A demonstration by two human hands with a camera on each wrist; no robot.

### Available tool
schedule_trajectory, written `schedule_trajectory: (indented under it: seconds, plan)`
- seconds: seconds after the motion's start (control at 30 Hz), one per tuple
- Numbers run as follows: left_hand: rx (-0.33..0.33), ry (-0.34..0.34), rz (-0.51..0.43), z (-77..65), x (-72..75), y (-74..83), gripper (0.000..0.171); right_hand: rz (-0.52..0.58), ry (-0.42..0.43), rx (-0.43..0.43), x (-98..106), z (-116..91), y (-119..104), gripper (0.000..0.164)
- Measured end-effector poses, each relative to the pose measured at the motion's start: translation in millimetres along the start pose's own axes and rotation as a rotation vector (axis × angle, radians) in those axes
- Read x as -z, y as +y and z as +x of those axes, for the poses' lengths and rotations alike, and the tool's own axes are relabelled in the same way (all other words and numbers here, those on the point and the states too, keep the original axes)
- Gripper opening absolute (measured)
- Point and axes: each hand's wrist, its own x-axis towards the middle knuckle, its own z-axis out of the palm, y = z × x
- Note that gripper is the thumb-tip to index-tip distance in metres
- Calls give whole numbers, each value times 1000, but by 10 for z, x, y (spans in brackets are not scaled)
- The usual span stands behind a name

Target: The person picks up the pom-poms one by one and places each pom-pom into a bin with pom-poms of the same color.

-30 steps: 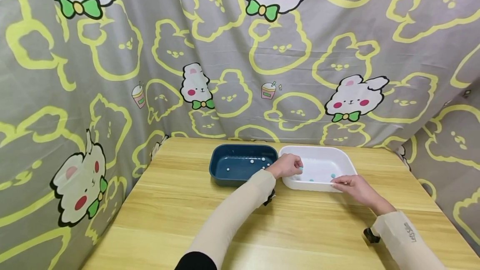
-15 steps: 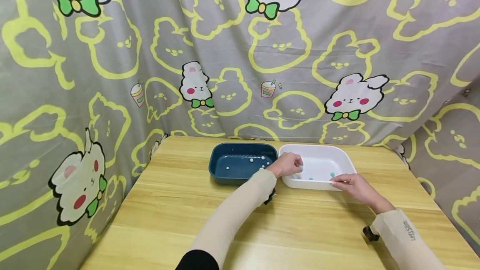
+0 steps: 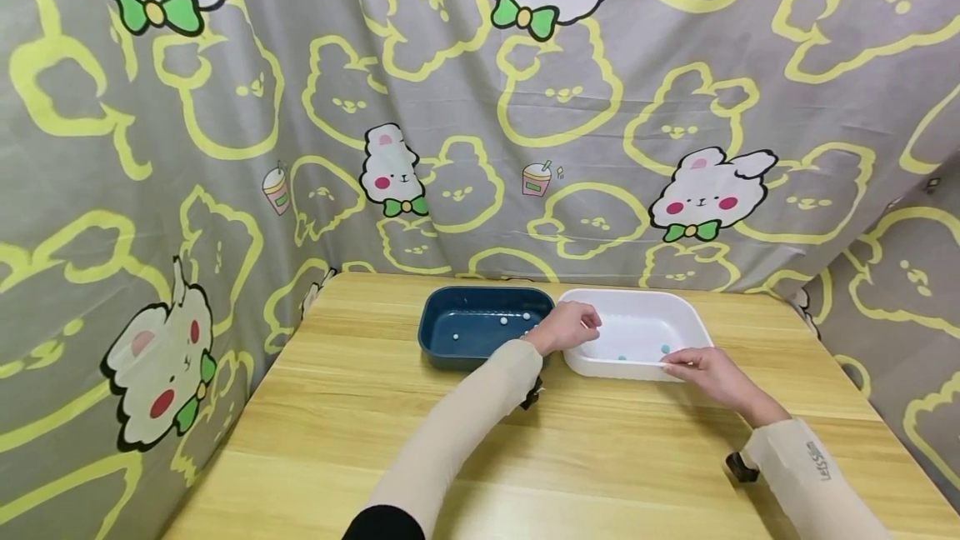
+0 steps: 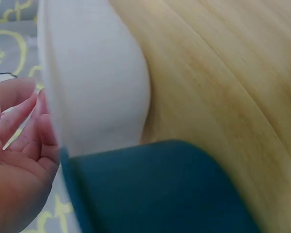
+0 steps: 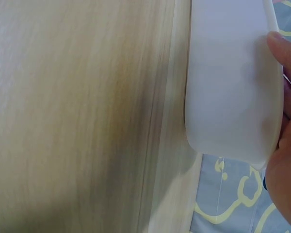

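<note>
My left hand (image 3: 566, 326) is over the left end of the white tray (image 3: 701, 332), its thumb and fingers drawn together. A small teal ball, seen at those fingertips a moment ago, is hidden now, and the spot where it was is bare. In the left wrist view the curled fingers (image 4: 46, 131) show beyond the tray rims. My right hand (image 3: 712, 373) pinches the white tray's near rim at the right, the thumb outside its wall, as the right wrist view also shows. Inside that tray lie a teal ball (image 3: 665, 349) and another teal ball (image 3: 622, 358).
A dark blue tray (image 3: 431, 348) stands against the white tray's left side, with several small white balls (image 3: 503, 321) in it. Both sit on a wooden table (image 3: 337, 407). A patterned curtain (image 3: 465, 107) hangs behind and to the sides.
My left hand has drawn slightly left and up from the white tray's floor, and the teal ball at its fingertips has gone out of sight. The right hand stays at the rim.
</note>
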Motion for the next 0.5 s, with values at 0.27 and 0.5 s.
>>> schedule_trajectory:
  seconds: [0.27,0.5]
  plan:
    - [-77,-33,-55,-391,194,-60,15,-3,-2,-31,39,-7,63,18]
    - [-127,-59,-16,-852,300,-188,7,-19,-40,-37,47,1,84,19]
